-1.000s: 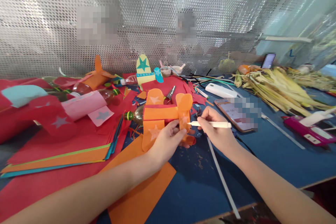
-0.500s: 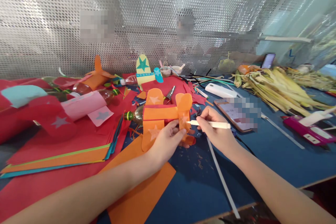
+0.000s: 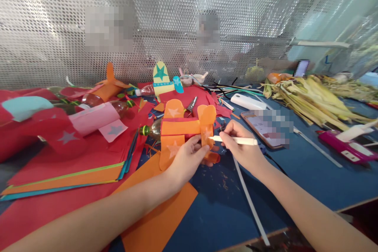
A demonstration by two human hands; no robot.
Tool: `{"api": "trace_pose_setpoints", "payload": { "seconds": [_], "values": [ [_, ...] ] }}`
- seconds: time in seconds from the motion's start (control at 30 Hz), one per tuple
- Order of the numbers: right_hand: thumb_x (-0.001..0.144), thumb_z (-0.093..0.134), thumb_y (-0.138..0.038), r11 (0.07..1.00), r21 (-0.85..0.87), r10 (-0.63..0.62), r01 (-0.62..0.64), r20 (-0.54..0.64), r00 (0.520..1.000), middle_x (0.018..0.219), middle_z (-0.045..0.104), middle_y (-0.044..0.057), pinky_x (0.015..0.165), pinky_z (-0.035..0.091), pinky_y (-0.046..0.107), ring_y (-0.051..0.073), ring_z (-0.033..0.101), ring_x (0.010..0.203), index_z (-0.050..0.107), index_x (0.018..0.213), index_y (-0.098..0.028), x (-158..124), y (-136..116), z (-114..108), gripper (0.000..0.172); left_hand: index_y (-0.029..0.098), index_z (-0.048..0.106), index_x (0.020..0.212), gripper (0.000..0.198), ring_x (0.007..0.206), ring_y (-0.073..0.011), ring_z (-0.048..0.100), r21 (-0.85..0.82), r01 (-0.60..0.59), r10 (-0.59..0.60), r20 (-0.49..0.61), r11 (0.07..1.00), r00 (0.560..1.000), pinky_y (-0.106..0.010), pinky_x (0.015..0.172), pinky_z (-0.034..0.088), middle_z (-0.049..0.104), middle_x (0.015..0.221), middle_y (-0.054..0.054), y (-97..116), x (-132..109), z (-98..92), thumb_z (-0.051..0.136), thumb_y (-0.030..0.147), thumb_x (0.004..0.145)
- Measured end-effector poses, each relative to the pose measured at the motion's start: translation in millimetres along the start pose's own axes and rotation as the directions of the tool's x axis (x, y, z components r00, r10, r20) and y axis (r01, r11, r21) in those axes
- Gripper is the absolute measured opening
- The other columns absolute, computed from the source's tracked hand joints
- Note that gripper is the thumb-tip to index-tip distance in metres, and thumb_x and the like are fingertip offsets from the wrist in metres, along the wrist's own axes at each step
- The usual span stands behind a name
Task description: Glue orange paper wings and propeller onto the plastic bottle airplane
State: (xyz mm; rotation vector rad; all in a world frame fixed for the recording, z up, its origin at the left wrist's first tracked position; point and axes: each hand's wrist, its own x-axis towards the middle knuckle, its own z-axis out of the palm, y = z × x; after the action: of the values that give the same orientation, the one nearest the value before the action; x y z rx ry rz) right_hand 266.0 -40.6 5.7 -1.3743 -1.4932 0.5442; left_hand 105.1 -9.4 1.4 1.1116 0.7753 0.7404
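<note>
Blue counter (image 3: 295,189) was a total mess, with a perforated metal screen (image 3: 177,15) well behind the orange bottle plane (image 3: 177,128). Left of the plane was a red paper stack (image 3: 73,153), right of it a phone (image 3: 265,128), and scissors (image 3: 191,105) just behind. Left hand (image 3: 186,159) had its grip wrapped around the plane, low over the counter. Right hand (image 3: 242,145) pinched a white pen (image 3: 233,139), tip touching the plane's tail.

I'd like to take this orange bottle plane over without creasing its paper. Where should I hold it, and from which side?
Probably grip the bare bottle neck by the green cap, coming from the left: it juts clear of the orange plane's paper wings, while the left hand holds the tail end.
</note>
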Motion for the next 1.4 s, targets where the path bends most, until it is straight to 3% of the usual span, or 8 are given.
{"api": "trace_pose_setpoints", "payload": {
  "seconds": [1.07, 1.23, 1.4],
  "values": [
    [0.083, 0.052, -0.028, 1.0, -0.005, 0.002, -0.002, -0.026, 1.0, 0.052, 0.042, -0.007, 0.05, 0.033, 0.025, 0.011, 0.047, 0.049, 0.039, 0.066, -0.023, 0.7, -5.2, -0.6, 0.022, 0.015, 0.058, 0.108, 0.03, 0.073, -0.0165, 0.07, -0.005, -0.003, 0.003, 0.026, 1.0, 1.0, -0.022, 0.057, 0.051, 0.074, 0.094, -0.009, -2.8, 0.6, -1.7, 0.064, 0.028, 0.081],
    [0.083, 0.052, -0.03, 0.966, 0.252, 0.096, -0.055, -0.155, 0.983, 0.046, 0.037, -0.008, 0.054, 0.043, 0.026, 0.012, 0.051, 0.048, 0.04, 0.064, -0.023, 2.9, -6.1, -3.1, 0.024, 0.015, 0.059, 0.105, 0.03, 0.074, -0.0168, 0.07, -0.007, 0.001, -0.001, 0.008, 1.0, 1.0, -0.022, 0.057, 0.051, 0.074, 0.096, -0.01, -1.6, -0.2, -1.7, 0.067, 0.028, 0.08],
    [0.086, 0.052, -0.036, 0.84, 0.54, 0.25, -0.049, -0.306, 0.919, 0.043, 0.027, -0.011, 0.05, 0.041, 0.023, 0.009, 0.034, 0.04, 0.04, 0.067, -0.023, 8.8, -5.8, -5.2, 0.026, 0.013, 0.059, 0.1, 0.03, 0.074, -0.017, 0.068, -0.014, 0.004, -0.004, -0.017, 1.0, 1.0, -0.022, 0.056, 0.052, 0.073, 0.085, -0.009, -2.8, 0.7, -1.2, 0.071, 0.027, 0.076]
  ]
}}
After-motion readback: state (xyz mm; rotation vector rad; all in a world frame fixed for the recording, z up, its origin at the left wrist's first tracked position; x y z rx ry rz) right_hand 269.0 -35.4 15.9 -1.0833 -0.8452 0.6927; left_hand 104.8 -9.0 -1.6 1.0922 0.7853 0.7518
